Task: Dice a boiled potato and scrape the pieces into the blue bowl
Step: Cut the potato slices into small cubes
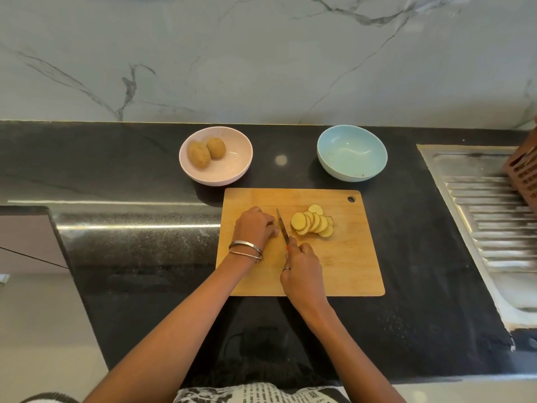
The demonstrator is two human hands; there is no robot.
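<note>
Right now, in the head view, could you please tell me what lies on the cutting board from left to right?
Left hand curled over something hidden → knife, held by the right hand → fanned potato slices → hanging hole near the board's far right corner.

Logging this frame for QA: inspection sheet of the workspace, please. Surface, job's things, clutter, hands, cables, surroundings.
Surface: black stone counter with a wooden cutting board on it.
Job's things: fanned potato slices on the board; blue bowl behind the board, holding no potato; pink bowl with two whole potatoes.
Clutter: nothing seen.
Hands: left hand curled on the board, what it holds is hidden; right hand grips the knife, blade just left of the slices.
Cables: nothing seen.
Surroundings: marble-look wall; steel sink drainboard at right with a brown slotted holder.
</note>
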